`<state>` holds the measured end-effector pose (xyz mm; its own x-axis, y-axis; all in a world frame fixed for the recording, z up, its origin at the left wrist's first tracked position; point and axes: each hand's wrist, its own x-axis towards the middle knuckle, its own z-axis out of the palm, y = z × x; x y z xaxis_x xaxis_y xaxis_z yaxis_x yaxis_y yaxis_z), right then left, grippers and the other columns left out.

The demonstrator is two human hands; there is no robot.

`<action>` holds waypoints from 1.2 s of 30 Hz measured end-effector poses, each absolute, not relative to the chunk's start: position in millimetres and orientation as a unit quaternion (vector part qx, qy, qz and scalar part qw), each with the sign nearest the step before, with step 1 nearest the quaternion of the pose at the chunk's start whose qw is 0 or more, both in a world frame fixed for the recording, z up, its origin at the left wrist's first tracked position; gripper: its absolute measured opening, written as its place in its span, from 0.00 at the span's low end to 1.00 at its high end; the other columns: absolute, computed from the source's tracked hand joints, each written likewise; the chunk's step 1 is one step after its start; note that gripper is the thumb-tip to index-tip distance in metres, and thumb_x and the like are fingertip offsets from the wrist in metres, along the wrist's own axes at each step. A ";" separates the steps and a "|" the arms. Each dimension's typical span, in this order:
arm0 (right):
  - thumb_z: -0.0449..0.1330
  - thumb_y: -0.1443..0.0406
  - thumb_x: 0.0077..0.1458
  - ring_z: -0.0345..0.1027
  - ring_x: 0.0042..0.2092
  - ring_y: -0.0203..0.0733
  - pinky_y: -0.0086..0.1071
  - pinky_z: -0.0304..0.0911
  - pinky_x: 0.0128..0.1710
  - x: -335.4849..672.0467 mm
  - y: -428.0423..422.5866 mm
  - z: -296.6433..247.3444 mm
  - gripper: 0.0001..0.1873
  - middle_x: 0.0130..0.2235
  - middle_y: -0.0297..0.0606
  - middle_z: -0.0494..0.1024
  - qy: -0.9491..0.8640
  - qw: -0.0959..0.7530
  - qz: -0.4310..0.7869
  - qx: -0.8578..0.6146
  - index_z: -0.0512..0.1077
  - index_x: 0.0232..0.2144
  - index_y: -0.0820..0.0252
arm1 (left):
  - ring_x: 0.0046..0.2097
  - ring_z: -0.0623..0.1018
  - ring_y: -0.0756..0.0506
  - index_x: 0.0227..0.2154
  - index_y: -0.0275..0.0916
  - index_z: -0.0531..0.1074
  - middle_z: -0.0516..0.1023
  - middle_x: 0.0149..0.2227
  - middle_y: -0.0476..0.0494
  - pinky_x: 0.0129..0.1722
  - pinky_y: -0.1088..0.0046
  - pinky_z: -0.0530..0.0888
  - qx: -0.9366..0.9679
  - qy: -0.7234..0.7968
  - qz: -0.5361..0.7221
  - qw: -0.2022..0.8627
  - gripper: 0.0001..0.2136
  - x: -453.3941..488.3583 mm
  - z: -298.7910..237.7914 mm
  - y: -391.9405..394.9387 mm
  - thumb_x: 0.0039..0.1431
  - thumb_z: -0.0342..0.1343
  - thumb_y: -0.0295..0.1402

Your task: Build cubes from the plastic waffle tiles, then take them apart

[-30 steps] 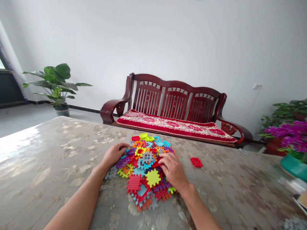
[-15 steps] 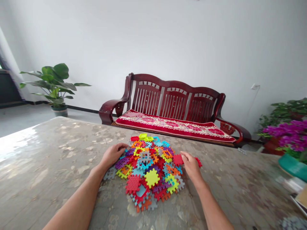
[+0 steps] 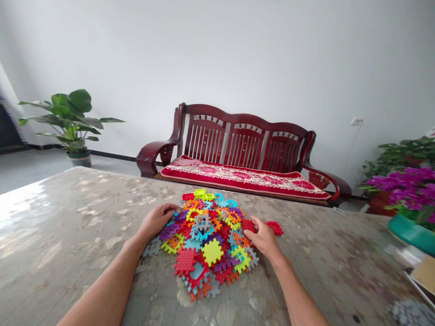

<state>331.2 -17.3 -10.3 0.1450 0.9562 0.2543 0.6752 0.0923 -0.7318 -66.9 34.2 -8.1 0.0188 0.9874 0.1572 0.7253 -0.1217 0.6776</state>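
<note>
A heap of colourful plastic interlocking tiles (image 3: pixel 212 252) with notched edges lies on the table between my hands. My left hand (image 3: pixel 157 222) rests against the heap's far left side, its fingers stretched out and slightly bent, near purple and grey tiles. At the right side of the heap, my right hand (image 3: pixel 264 236) has thumb and index finger apart beside a red tile (image 3: pixel 249 225), touching or nearly touching it. Just past that hand a red frame-shaped tile (image 3: pixel 274 227) lies on the table. A yellow-green tile (image 3: pixel 212 252) and a red brick-patterned tile (image 3: pixel 186 261) top the near side.
The patterned tablecloth (image 3: pixel 84 226) covers a wide table. Behind it stands a dark red wooden bench (image 3: pixel 244 140) with a red floral cover. A potted plant (image 3: pixel 76 120) is at the left. Purple flowers in a teal pot (image 3: pixel 413 233) and a box (image 3: pixel 423 274) are at the right.
My right hand has shifted slightly left and its thumb has come away from the index finger. The red frame-shaped tile behind it now shows fully. The view has turned slightly right.
</note>
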 end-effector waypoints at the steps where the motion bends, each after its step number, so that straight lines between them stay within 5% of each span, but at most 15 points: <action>1: 0.62 0.60 0.42 0.74 0.48 0.51 0.45 0.67 0.50 332.5 -16.6 -11.1 0.31 0.50 0.50 0.78 -0.627 0.395 0.175 -0.648 0.72 0.51 0.62 | 0.39 0.79 0.44 0.41 0.42 0.77 0.83 0.37 0.48 0.41 0.73 0.72 0.683 0.626 0.312 0.210 0.18 -66.7 -7.9 34.0 0.52 0.49 0.38; 7: 0.56 0.63 0.47 0.75 0.41 0.46 0.42 0.70 0.45 343.4 -16.0 -6.0 0.27 0.45 0.47 0.80 -0.618 0.404 0.097 -0.668 0.72 0.51 0.63 | 0.37 0.79 0.44 0.39 0.43 0.79 0.83 0.36 0.49 0.40 0.73 0.72 0.682 0.626 0.320 0.203 0.17 -64.6 -3.9 32.2 0.52 0.49 0.39; 16: 0.55 0.72 0.41 0.67 0.55 0.49 0.45 0.61 0.57 340.8 -25.5 -2.3 0.33 0.53 0.41 0.76 -0.712 0.320 0.085 -0.619 0.72 0.53 0.57 | 0.38 0.79 0.43 0.40 0.42 0.78 0.83 0.37 0.48 0.40 0.72 0.72 0.679 0.628 0.314 0.215 0.18 -64.6 -3.6 32.0 0.52 0.49 0.40; 24: 0.59 0.67 0.46 0.72 0.46 0.45 0.40 0.66 0.49 337.4 -28.1 2.1 0.27 0.48 0.42 0.78 -0.715 0.339 0.098 -0.603 0.73 0.51 0.57 | 0.41 0.79 0.42 0.41 0.42 0.78 0.84 0.38 0.48 0.44 0.71 0.72 0.674 0.631 0.316 0.219 0.18 -66.9 -7.3 34.6 0.51 0.50 0.41; 31: 0.58 0.55 0.51 0.69 0.45 0.49 0.42 0.64 0.48 360.8 -30.7 20.1 0.24 0.44 0.45 0.77 -0.622 0.385 -0.032 -0.681 0.73 0.48 0.60 | 0.40 0.79 0.43 0.41 0.43 0.78 0.83 0.37 0.48 0.42 0.72 0.72 0.677 0.633 0.311 0.209 0.18 -65.9 -4.2 33.6 0.51 0.50 0.41; 36: 0.57 0.51 0.52 0.69 0.45 0.54 0.43 0.62 0.46 391.8 -36.3 22.7 0.26 0.43 0.50 0.77 -0.538 0.322 -0.113 -0.771 0.74 0.48 0.61 | 0.39 0.79 0.43 0.39 0.44 0.79 0.83 0.37 0.49 0.40 0.73 0.72 0.679 0.627 0.321 0.206 0.17 -63.3 0.8 30.6 0.51 0.50 0.41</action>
